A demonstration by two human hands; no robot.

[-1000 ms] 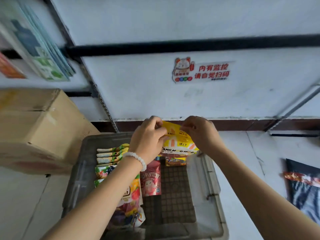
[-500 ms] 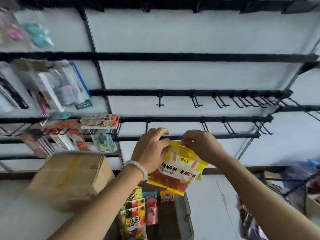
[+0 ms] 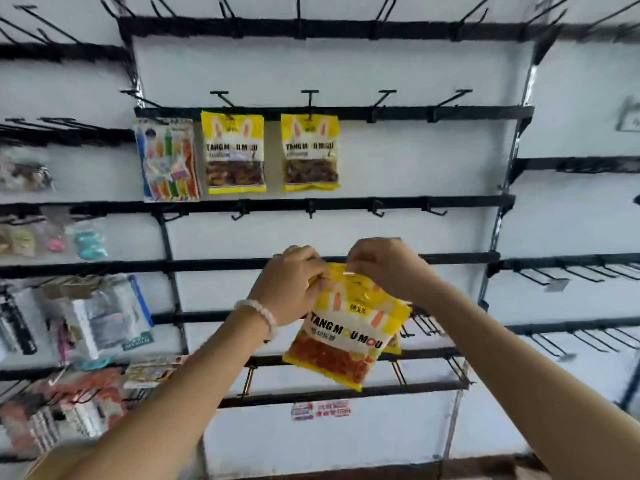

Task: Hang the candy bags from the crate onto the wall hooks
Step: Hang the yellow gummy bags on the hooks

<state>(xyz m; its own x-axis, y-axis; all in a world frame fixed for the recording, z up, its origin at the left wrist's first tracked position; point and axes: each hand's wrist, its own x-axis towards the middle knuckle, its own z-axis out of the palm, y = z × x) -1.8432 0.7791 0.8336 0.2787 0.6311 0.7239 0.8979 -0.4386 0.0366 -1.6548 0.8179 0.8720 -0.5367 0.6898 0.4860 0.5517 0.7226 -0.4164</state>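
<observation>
A yellow candy bag (image 3: 341,334) with orange sweets hangs tilted in front of the wall rack. My left hand (image 3: 291,285) pinches its top left corner and my right hand (image 3: 384,268) pinches its top right edge. A second bag seems to sit behind it, only an edge showing. Two matching yellow bags (image 3: 235,154) (image 3: 309,152) hang from hooks on an upper rail. To their right, bare hooks (image 3: 381,102) (image 3: 446,102) stick out from the same rail. The crate is out of view.
Black rails (image 3: 346,204) with several bare hooks cover the white wall. A colourful pack (image 3: 168,161) hangs left of the yellow bags. Other packaged goods (image 3: 100,317) crowd the left racks. More bare hooks (image 3: 561,275) stand on the right panel.
My view has swung up from the crate to the wall rack. Both hands have lifted the yellow bag out of the crate and up in front of the rails.
</observation>
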